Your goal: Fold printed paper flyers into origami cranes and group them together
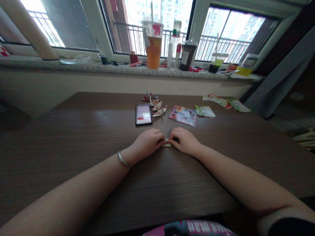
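Between my two hands, low over the table, is a small folded piece of paper (166, 144), whitish with some red. My left hand (148, 141), a silver bangle on its wrist, pinches the paper's left end between thumb and fingers. The right end is pinched by my right hand (185, 141), its fingers curled. Fingers cover much of the paper, so its full shape is hidden. Just beyond my left hand a phone (144, 115) lies face up with its screen lit. Behind and beside the phone sit several folded paper figures (158, 107) with pointed ends.
On the brown table (73, 144), a colourful booklet or packet (183, 115) lies beyond my right hand. Farther right are paper stacks (205, 111) and patterned strips (219, 101). The stone windowsill (110, 68) carries an orange drink cup (154, 49), a clear bottle (173, 46) and a dark cup (188, 56).
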A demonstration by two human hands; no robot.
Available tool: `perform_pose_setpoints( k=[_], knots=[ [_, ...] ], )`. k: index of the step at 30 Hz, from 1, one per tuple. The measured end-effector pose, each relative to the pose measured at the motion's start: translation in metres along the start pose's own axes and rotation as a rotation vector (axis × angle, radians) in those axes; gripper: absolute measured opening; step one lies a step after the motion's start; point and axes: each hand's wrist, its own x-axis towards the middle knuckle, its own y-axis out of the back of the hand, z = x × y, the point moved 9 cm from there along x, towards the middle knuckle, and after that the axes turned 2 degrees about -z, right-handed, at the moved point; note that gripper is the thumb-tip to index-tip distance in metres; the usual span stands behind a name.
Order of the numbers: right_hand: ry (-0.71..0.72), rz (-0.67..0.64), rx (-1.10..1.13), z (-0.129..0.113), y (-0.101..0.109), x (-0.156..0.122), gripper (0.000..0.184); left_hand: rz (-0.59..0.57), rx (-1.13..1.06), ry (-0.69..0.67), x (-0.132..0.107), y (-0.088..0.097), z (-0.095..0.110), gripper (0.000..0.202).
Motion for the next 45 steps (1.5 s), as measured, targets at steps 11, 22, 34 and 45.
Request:
perform_pose_setpoints(
  k=[11, 22, 34, 45],
  knots=[
    [0.040, 0.036, 0.105, 0.000, 0.002, 0.000, 0.008, -0.017, -0.009, 0.035, 0.000, -0.001, -0.002, 0.017],
    [-0.104, 0.071, 0.191, 0.017, 0.002, 0.000, 0.004, 0.032, -0.199, -0.064, -0.001, 0.004, 0.004, 0.015],
    [-0.078, 0.054, 0.347, 0.013, 0.004, -0.004, 0.008, 0.111, -0.520, 0.041, 0.003, 0.004, -0.018, 0.025],
    [0.098, 0.123, 0.382, -0.001, 0.010, -0.002, 0.004, 0.079, -0.561, 0.131, 0.001, 0.005, -0.028, 0.024]
  ],
)
